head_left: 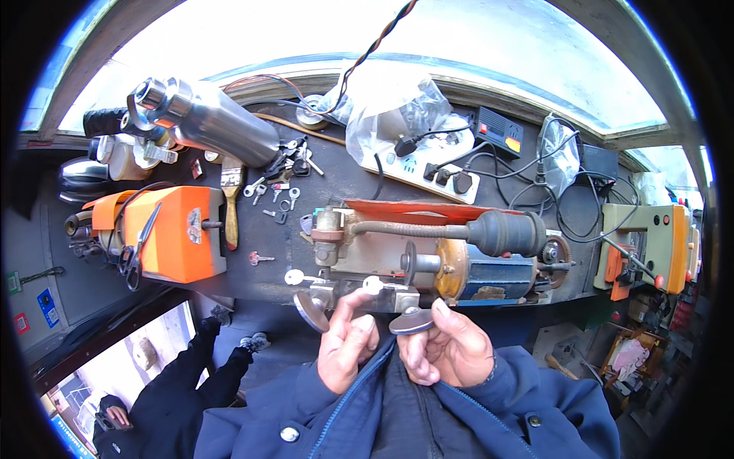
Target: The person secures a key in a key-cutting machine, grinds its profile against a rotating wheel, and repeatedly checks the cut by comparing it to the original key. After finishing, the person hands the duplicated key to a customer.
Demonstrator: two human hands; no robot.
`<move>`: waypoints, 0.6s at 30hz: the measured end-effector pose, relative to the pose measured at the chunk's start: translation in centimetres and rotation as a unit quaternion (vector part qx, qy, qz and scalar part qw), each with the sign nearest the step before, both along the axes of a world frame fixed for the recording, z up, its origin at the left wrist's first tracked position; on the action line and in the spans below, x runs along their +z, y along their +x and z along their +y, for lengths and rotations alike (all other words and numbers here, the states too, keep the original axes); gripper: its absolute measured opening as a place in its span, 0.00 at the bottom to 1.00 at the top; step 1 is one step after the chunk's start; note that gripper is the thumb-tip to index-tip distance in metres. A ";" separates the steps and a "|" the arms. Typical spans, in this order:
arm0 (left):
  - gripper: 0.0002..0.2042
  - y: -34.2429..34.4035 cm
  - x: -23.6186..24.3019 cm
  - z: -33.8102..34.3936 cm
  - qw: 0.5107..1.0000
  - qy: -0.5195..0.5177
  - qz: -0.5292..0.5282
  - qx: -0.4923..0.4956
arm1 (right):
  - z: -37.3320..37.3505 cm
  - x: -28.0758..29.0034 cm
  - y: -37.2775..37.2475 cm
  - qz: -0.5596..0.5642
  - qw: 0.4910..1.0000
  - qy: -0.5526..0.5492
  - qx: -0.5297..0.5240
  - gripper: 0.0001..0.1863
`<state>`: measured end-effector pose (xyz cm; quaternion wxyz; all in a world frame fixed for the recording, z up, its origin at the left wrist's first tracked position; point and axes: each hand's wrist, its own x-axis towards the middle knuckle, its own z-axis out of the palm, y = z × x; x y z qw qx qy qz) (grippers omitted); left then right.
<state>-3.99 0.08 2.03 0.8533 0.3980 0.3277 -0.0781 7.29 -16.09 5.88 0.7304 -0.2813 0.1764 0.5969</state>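
On a key-cutting machine two white-headed keys, a left one and a right one, sit in small metal clamps. My left hand has its index finger stretched up to just under the right key, its other fingers bent; nothing shows held in it. The fingers of my right hand are closed at a dark round clamp knob, thumb at its edge. A similar knob hangs from the left clamp. Loose keys and a red-headed key lie on the bench.
An orange machine with scissors stands left, a beige machine right. Behind are a steel flask, brush, power strip with cables and plastic bags. Another person's dark-clothed legs show at lower left.
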 end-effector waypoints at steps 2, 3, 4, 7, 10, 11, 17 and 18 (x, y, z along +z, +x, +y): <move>0.26 0.2 0.0 0.0 1.000 -0.005 -0.004 0.005 | 0.0 0.1 0.0 -0.006 1.000 -0.012 0.005 0.38; 0.27 0.3 -0.1 0.0 1.000 -0.011 -0.004 0.008 | 0.1 0.0 0.1 -0.008 1.000 -0.016 0.006 0.38; 0.27 0.4 -0.1 0.0 1.000 -0.019 -0.003 0.011 | 0.0 0.0 0.1 -0.010 1.000 -0.014 0.007 0.38; 0.26 0.7 -0.1 0.5 0.999 -0.009 -0.010 -0.035 | 0.1 -0.2 0.0 -0.013 1.000 -0.002 0.012 0.38; 0.26 1.1 -0.1 0.5 0.999 -0.008 -0.016 -0.034 | 0.1 -0.3 0.0 -0.004 1.000 -0.001 0.001 0.38; 0.26 1.3 -0.1 0.6 0.999 -0.007 -0.021 -0.034 | 0.2 -0.3 0.0 -0.005 1.000 -0.004 -0.001 0.37; 0.25 2.2 0.0 0.7 0.999 -0.001 -0.019 -0.035 | 0.3 0.1 -0.2 -0.018 0.999 -0.031 0.002 0.38; 0.25 2.3 0.0 0.6 0.999 -0.003 -0.017 -0.032 | 0.3 0.1 -0.2 -0.021 0.999 -0.033 0.002 0.39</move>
